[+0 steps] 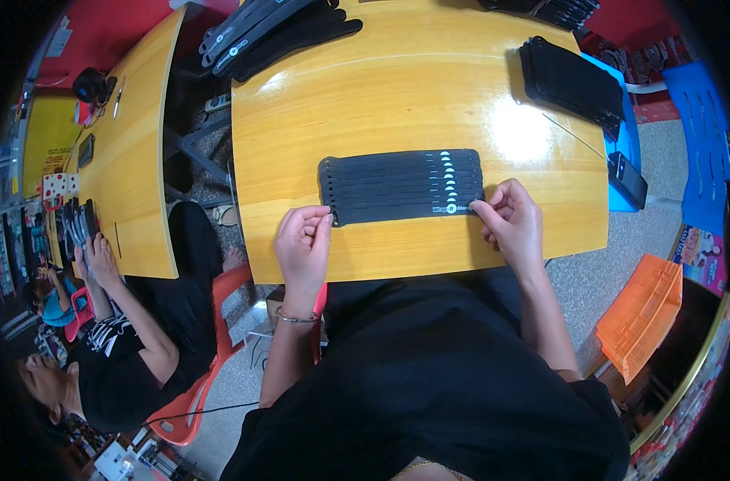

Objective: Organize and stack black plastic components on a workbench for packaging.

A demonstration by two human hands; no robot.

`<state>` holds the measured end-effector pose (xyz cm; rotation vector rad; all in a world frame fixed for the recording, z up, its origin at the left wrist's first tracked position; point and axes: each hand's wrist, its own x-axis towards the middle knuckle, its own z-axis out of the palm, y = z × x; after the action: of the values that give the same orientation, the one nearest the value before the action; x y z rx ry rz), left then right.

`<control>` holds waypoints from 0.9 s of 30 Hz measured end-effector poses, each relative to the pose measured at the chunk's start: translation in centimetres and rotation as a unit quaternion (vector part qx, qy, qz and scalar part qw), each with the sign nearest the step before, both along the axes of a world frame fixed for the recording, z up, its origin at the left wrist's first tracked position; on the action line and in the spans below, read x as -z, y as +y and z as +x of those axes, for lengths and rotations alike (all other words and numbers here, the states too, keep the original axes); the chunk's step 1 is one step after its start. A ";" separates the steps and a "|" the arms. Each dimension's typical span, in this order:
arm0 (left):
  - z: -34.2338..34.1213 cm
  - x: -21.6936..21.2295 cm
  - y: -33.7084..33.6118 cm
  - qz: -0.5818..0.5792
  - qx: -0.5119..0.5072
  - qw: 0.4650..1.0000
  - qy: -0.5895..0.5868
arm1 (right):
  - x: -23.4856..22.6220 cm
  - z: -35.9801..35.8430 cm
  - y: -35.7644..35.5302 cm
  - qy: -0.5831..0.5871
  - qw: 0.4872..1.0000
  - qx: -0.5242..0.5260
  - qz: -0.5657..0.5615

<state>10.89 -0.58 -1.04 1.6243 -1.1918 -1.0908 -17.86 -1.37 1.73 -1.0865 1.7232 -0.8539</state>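
At centre frame the left hand (303, 240) pinches the left end of the nearest flat black fabric strap (401, 210), and the right hand (512, 220) pinches its right end, fingers closed; the strap's long axis runs left to right between them; beyond it, seemingly overlapping, a row of like straps (397, 178) lies on the glossy yellow wooden table (397, 96).

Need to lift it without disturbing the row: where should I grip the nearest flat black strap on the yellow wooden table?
By its two short ends, probably. The nearest flat black strap lies crosswise along the row's near edge; left hand and right hand pinch those ends, coming from the near side.
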 end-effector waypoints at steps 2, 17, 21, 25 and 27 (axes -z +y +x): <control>0.1 0.1 0.1 -0.001 -0.003 1.000 0.000 | 0.1 0.1 0.0 0.001 1.000 0.001 0.002; 0.0 0.4 0.0 -0.027 0.007 0.999 -0.029 | 0.5 0.0 0.1 0.000 1.000 0.000 -0.016; 0.0 0.6 0.0 -0.028 0.004 0.999 -0.020 | 0.6 0.0 0.1 0.003 1.000 0.001 -0.014; 0.0 0.5 0.0 -0.036 0.008 0.998 -0.044 | 0.4 0.0 0.2 0.006 1.000 0.005 -0.013; 0.0 0.4 -0.1 -0.032 0.007 0.999 -0.039 | 0.6 0.0 0.2 0.023 0.999 0.002 -0.021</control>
<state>10.87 -0.66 -1.49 1.6244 -1.2780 -0.9950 -17.82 -1.17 1.16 -1.1403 1.7525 -0.8775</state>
